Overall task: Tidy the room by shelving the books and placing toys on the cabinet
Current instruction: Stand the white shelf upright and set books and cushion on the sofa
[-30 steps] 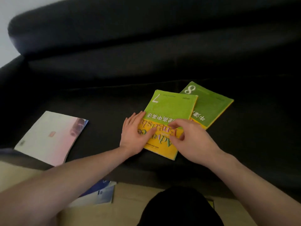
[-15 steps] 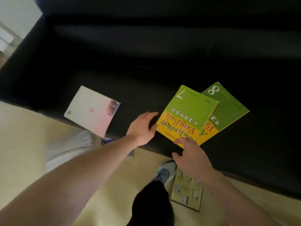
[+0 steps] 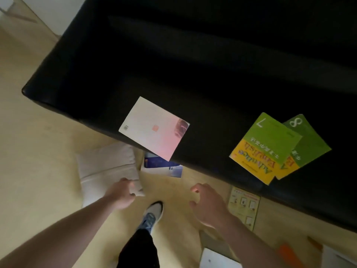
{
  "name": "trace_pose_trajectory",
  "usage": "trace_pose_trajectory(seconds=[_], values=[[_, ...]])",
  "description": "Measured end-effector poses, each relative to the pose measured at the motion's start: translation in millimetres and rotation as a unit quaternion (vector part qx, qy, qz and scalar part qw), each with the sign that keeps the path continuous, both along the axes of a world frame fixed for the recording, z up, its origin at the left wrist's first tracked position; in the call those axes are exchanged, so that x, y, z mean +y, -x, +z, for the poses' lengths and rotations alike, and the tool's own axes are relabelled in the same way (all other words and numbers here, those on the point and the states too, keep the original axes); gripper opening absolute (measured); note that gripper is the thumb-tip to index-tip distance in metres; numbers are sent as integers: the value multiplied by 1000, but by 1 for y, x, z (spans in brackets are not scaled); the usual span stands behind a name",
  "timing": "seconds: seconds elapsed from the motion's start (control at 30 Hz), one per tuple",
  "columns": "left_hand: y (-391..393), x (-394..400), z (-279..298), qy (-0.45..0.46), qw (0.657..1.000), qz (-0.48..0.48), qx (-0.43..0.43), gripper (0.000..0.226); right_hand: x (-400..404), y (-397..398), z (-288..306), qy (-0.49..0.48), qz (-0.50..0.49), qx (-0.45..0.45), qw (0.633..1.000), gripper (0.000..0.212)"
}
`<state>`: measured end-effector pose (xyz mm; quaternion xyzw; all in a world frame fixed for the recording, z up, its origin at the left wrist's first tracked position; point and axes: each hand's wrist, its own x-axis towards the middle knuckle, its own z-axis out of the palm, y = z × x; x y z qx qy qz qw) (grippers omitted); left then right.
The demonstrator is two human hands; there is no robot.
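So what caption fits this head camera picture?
Both empty hands, left hand and right hand, hover near books on the sofa.

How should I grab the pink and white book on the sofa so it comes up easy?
Probably by the corner of the pink and white book that sticks out past the front edge of the black sofa. It lies flat, so elsewhere fingers can't get under it. Come from the floor side, slide fingers beneath that overhanging corner, thumb on top. Both the left hand and right hand look free.
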<state>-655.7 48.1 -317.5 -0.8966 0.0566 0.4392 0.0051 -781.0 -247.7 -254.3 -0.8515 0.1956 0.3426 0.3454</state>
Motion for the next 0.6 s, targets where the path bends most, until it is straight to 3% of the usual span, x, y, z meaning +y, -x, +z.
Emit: trace_pose_trajectory(seconds=[0.17, 0.33, 0.6], values=[[-54, 40, -57, 19, 999, 25, 29, 47, 83, -53, -51, -19, -20, 72, 997, 44], [-64, 89, -112, 7, 998, -52, 43, 54, 159, -84, -97, -39, -59, 103, 992, 41], [-35, 94, -210, 0, 983, -179, 41, 58, 168, -41, -183, -26, -85, 140, 986, 35]])
